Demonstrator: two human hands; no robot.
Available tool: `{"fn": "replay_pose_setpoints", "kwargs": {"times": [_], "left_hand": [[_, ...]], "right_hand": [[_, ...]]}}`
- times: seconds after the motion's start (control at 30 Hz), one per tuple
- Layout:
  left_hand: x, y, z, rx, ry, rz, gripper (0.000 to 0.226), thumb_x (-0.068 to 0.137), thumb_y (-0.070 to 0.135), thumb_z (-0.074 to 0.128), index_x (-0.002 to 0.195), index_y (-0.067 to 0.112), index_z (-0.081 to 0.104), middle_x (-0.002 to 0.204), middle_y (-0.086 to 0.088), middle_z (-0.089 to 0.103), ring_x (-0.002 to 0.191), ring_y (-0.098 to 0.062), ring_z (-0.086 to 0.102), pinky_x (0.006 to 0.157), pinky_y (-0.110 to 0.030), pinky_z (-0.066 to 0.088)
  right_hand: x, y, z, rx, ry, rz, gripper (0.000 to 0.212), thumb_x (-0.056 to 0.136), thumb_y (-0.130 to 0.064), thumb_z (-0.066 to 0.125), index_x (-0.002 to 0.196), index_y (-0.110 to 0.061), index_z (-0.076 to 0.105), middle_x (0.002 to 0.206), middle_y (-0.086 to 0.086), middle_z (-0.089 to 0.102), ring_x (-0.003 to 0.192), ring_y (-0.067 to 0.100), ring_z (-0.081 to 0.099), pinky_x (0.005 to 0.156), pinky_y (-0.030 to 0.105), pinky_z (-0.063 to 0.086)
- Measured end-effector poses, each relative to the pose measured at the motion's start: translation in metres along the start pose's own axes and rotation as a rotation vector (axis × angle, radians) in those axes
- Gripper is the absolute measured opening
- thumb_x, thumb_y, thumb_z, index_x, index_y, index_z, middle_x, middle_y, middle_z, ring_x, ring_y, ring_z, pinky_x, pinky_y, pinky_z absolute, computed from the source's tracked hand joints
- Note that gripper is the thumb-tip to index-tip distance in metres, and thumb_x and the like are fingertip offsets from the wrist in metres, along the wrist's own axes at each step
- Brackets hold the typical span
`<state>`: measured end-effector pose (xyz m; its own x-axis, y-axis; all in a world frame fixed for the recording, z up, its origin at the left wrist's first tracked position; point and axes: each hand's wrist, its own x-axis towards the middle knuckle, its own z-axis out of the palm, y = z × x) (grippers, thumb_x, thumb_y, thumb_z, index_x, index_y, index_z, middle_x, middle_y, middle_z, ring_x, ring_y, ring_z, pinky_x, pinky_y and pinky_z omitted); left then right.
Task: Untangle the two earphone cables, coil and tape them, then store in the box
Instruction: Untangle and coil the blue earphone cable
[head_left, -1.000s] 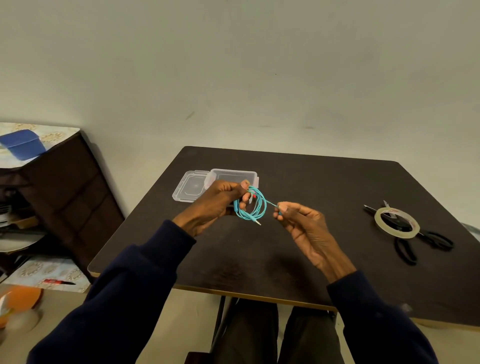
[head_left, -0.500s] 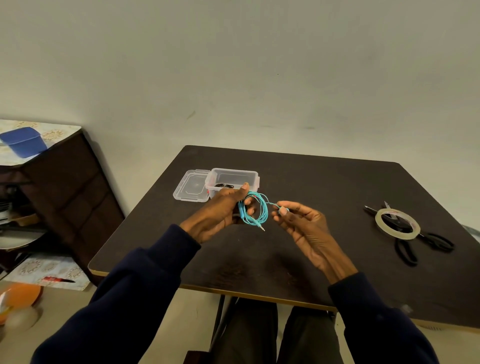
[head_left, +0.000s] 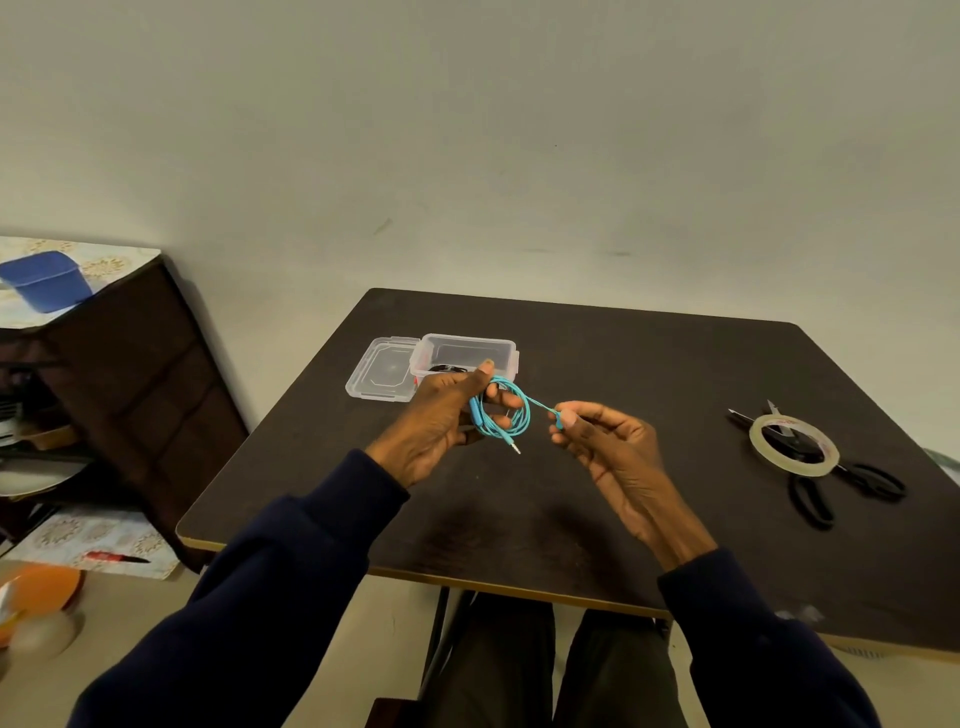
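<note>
A turquoise earphone cable (head_left: 511, 415) is wound into a small coil above the dark table (head_left: 597, 509). My left hand (head_left: 441, 421) grips the coil, with its thumb up over the top. My right hand (head_left: 608, 441) pinches the cable's loose end just to the right of the coil. The jack plug hangs below the coil. Behind my left hand stands the clear plastic box (head_left: 467, 351), open, with something dark inside that is partly hidden. Its clear lid (head_left: 382, 366) lies flat to its left.
A roll of clear tape (head_left: 795, 446) rests on black scissors (head_left: 852, 480) at the table's right side. A dark cabinet (head_left: 130, 374) with a blue tub (head_left: 47, 280) stands left of the table. My knees show under the front edge.
The coil and both hands have shifted slightly right and down, uncovering more of the box. My right hand has turned and still pinches the cable end.
</note>
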<state>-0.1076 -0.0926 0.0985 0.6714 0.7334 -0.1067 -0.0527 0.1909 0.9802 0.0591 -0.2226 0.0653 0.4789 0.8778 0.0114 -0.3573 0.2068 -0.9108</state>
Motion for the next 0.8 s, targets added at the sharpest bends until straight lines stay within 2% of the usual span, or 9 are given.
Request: {"fn": "replay_pose_setpoints", "kwargs": {"times": [0.13,0.23,0.33,0.4,0.5,0.67,0.8], "left_hand": [[0.001,-0.001,0.001,0.053,0.018,0.031,0.037,0.098,0.042,0.054,0.076,0.016,0.067,0.094,-0.01,0.077,0.085,-0.023,0.073,0.091,-0.042,0.057],[-0.001,-0.001,0.004,0.065,-0.005,0.043,0.038,0.1,0.043,0.051,0.078,0.018,0.068,0.098,-0.01,0.077,0.083,-0.021,0.072,0.082,-0.036,0.057],[-0.002,-0.005,0.008,0.105,0.009,0.061,0.038,0.102,0.043,0.049,0.082,0.018,0.07,0.096,-0.007,0.078,0.084,-0.022,0.074,0.08,-0.035,0.059],[-0.001,-0.007,0.011,0.15,0.049,0.083,0.038,0.102,0.042,0.048,0.086,0.016,0.07,0.092,-0.002,0.078,0.086,-0.021,0.075,0.083,-0.036,0.058],[0.0,-0.008,0.013,0.189,0.092,0.097,0.04,0.102,0.043,0.047,0.089,0.012,0.069,0.091,-0.002,0.078,0.086,-0.02,0.076,0.078,-0.032,0.059],[0.003,-0.01,0.014,0.231,0.134,0.116,0.048,0.101,0.043,0.049,0.1,-0.001,0.069,0.097,-0.01,0.076,0.087,-0.021,0.076,0.075,-0.031,0.061],[0.004,-0.008,0.012,0.24,0.178,0.149,0.046,0.102,0.039,0.049,0.1,-0.003,0.069,0.094,-0.008,0.076,0.08,-0.014,0.075,0.064,-0.022,0.059]], "right_hand": [[-0.002,-0.003,0.0,0.005,0.013,-0.047,0.028,0.074,-0.009,0.075,0.101,-0.001,0.072,0.096,0.016,0.075,0.081,0.021,0.072,0.071,0.025,0.061],[-0.004,-0.003,0.002,-0.06,0.015,-0.114,0.031,0.067,-0.018,0.08,0.096,-0.006,0.076,0.095,0.016,0.076,0.08,0.021,0.072,0.072,0.026,0.061],[-0.007,-0.004,0.008,-0.248,-0.032,-0.24,0.025,0.077,-0.011,0.077,0.101,-0.002,0.075,0.098,0.014,0.076,0.087,0.024,0.073,0.075,0.03,0.061],[-0.01,-0.007,0.015,-0.404,-0.056,-0.337,0.022,0.08,-0.008,0.077,0.101,-0.003,0.075,0.097,0.008,0.078,0.091,0.02,0.075,0.076,0.028,0.06],[-0.009,-0.009,0.024,-0.548,-0.087,-0.429,0.021,0.082,-0.01,0.078,0.102,-0.005,0.076,0.098,0.004,0.078,0.091,0.015,0.075,0.078,0.026,0.06],[-0.004,-0.004,0.029,-0.733,0.048,-0.558,0.024,0.081,-0.026,0.079,0.099,-0.01,0.078,0.096,0.001,0.075,0.084,0.01,0.073,0.072,0.028,0.061],[-0.008,-0.012,0.031,-0.71,0.084,-0.534,0.021,0.082,-0.021,0.079,0.101,-0.012,0.077,0.091,-0.002,0.077,0.076,0.009,0.073,0.063,0.026,0.061]]}}
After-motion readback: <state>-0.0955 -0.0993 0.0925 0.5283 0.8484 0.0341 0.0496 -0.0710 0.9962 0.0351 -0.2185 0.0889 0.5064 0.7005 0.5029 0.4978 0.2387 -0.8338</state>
